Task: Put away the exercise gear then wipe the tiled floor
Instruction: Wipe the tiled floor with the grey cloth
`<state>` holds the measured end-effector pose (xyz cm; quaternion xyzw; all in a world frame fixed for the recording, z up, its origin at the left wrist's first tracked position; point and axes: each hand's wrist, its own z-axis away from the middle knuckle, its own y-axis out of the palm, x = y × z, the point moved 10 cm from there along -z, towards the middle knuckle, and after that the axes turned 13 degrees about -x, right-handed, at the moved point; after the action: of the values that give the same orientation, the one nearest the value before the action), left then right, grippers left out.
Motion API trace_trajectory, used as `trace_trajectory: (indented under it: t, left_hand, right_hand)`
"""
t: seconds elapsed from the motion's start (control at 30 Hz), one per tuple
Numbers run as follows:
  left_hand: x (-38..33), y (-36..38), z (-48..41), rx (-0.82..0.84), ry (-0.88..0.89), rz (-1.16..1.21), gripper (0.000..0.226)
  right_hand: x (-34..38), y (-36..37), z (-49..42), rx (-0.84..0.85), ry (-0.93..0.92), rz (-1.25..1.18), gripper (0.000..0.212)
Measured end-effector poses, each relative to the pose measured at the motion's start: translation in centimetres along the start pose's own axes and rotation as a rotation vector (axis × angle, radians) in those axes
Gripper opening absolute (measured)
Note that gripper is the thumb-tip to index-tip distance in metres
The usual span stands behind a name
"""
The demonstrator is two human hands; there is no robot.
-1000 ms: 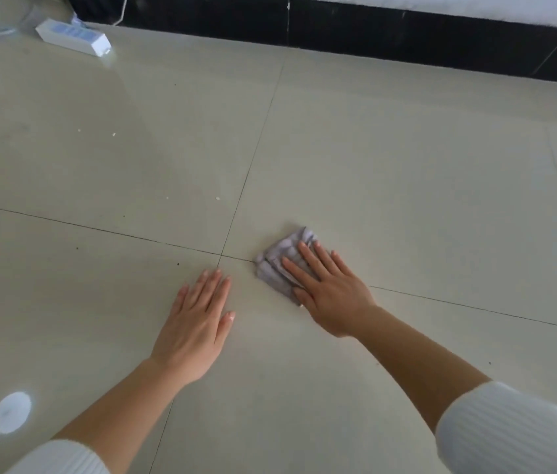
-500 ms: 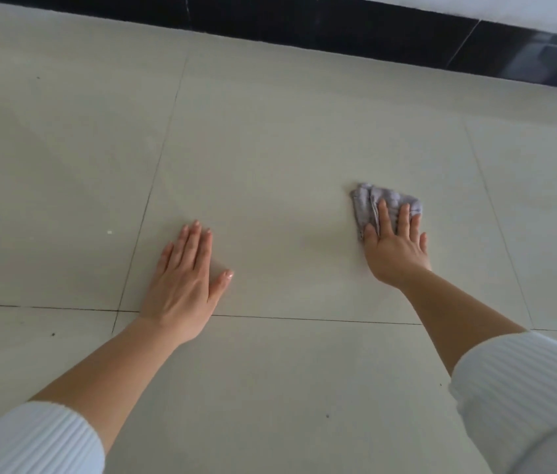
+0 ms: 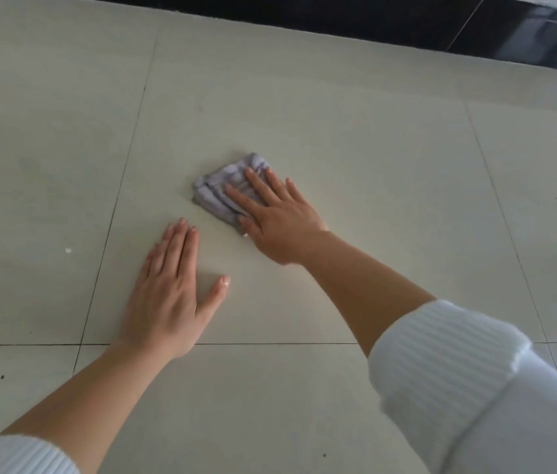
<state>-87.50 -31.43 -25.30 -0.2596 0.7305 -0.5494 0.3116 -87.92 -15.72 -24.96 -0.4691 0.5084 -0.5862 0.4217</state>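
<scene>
Leftward across the tile went the one cloth (image 3: pixel 222 189) since half a second ago. It lay well to the right of the propped hand then and now lies near it, just beyond that hand's fingertips and a little to the right. The right hand (image 3: pixel 280 217) came with it, and its fingers (image 3: pixel 258 183), which pointed straight ahead before, now slant up and to the left. The left hand (image 3: pixel 171 295) has stayed flat in much the same place on the floor (image 3: pixel 373 165).

Two hands are in view, and both are bare. The right one lies palm down on the grey-lilac cloth with four fingers stretched out straight and slightly spread, pressing it to the tile, not curled round it. The thumb lies at the cloth's near edge. The cloth is bunched into folds, and its far and left parts show past the fingertips.

The left hand rests flat on the bare tile with its four fingers (image 3: pixel 178 248) straight and close together and the thumb spread out to the right. It holds nothing and is apart from the cloth.

Both hands and the cloth are on the same large pale tile. Three grout lines show: two run away from the camera and one crosses under the left wrist. Two white ribbed sleeves are pushed up, one on the right forearm (image 3: pixel 441 364) and one on the left (image 3: pixel 20 455). Two small white specks (image 3: pixel 67 250) lie on the tile to the left, and two dark specks (image 3: pixel 2 377) lie nearer the camera. One black skirting band (image 3: pixel 304 15) runs along the top.
</scene>
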Motion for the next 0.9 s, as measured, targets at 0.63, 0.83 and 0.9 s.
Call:
trace_trajectory:
  t: [0.63,0.83,0.9]
  left_hand:
    - [-3.3,-1.6,5.0,-0.04,-0.028,-0.032,0.056]
    - [-4.6,-2.7,10.1,0.024,0.085,-0.045,0.056]
    - [-4.5,-3.0,11.5,0.059,0.089,-0.048,0.064]
  right_hand:
    - [-4.9,0.2,24.4,-0.009,0.555,-0.111,0.055]
    - [2.2,0.9,30.1,0.049,0.208,-0.033,0.052]
    - [2.8,1.0,32.3,0.081,0.077,0.006,0.051]
